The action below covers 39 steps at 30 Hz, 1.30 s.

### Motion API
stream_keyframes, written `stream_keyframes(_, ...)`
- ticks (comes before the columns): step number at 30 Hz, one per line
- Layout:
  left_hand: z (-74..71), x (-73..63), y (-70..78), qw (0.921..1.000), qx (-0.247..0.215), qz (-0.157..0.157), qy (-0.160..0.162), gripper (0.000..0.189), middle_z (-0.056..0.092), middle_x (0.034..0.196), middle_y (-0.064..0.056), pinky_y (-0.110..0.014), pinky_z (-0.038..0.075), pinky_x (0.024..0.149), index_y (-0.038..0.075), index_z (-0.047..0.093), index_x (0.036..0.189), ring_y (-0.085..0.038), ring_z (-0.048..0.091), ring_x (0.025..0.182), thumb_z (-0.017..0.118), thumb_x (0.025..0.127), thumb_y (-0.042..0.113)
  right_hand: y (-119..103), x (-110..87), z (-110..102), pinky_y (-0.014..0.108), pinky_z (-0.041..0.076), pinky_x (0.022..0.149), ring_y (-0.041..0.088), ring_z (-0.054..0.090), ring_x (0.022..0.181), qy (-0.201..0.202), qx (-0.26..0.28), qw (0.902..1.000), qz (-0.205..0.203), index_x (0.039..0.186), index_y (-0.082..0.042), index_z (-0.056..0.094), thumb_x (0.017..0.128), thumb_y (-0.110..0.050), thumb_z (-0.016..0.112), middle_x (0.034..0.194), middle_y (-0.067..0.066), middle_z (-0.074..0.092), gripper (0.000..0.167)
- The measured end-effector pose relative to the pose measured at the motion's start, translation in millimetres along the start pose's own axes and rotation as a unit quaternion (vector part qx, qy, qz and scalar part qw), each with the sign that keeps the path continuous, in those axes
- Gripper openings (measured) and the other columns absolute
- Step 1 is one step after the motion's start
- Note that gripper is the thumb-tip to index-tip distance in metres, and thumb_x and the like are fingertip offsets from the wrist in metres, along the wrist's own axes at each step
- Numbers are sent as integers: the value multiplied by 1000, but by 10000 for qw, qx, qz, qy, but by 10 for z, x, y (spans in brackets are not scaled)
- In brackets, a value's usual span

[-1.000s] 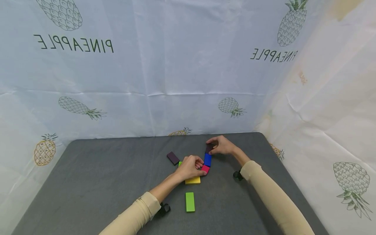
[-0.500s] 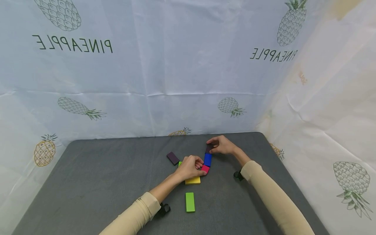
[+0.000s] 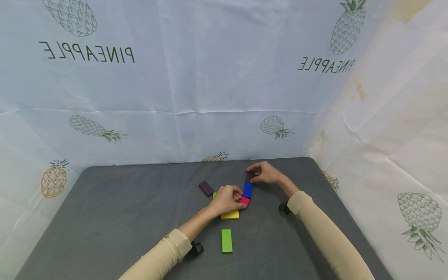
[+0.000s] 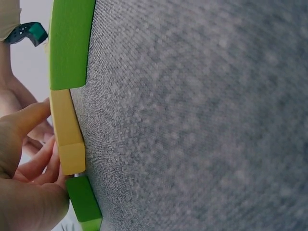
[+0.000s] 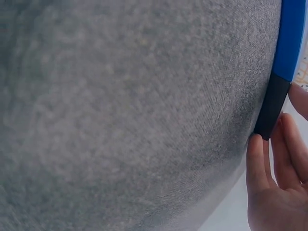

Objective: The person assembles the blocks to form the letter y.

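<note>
In the head view my left hand (image 3: 225, 200) reaches over a yellow block (image 3: 230, 215) and holds a red block (image 3: 245, 201) between thumb and fingers. A blue block (image 3: 247, 190) lies end to end with the red one. Beyond it, my right hand (image 3: 265, 172) pinches a black block (image 5: 272, 108) by its ends, thumb near the blue block. The right wrist view shows this black block touching the blue block's end (image 5: 291, 41). In the left wrist view the yellow block (image 4: 67, 132) stands between two green blocks, hiding the red block behind.
A loose green block (image 3: 226, 241) lies nearer on the grey table (image 3: 140, 217). A dark block (image 3: 206, 188) lies left of the left hand, beside a green block (image 3: 214, 195) mostly covered by that hand. Pineapple-printed cloth (image 3: 224, 77) hangs behind the table.
</note>
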<state>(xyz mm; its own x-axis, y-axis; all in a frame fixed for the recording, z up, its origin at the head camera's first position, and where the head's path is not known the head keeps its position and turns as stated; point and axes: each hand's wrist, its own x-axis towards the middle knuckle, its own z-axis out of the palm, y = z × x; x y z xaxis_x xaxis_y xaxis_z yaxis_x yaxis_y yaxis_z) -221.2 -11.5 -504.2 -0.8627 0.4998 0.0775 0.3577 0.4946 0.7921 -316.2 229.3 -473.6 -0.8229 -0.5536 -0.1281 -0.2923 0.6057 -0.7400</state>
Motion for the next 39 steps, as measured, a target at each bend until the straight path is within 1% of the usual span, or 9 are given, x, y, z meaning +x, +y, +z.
stream_keyframes(12,-18,-4,-9,10000,-4,26,-18,34,80,104,-13,-20,59,80,-3,77,114,-20,75,92,91,87,14,8,-13,22,57,53,117,46,65,135,59,143,9998,78,140,9,66,96,0,78,146,31,65,46)
stream_keyframes(19,-30,-3,-4,9999,-7,95,-50,33,80,104,-13,-21,59,80,-3,77,114,-21,75,93,90,88,13,8,-26,3,57,52,117,47,65,135,57,131,9999,34,140,10,66,96,0,78,145,32,65,46)
stream_keyframes(31,-37,-11,-5,9999,-77,120,-72,32,80,105,-14,-20,59,80,-4,77,115,-22,76,94,89,88,11,9,-34,-3,57,51,118,47,63,137,44,135,9999,79,140,10,65,96,1,77,147,32,64,47)
stream_keyframes(39,-35,-18,1,9999,-92,100,-64,32,80,104,-14,-19,58,79,-3,77,114,-21,75,93,89,88,10,19,-46,32,59,50,118,47,64,135,79,113,9999,-13,141,10,65,97,0,76,146,32,65,46)
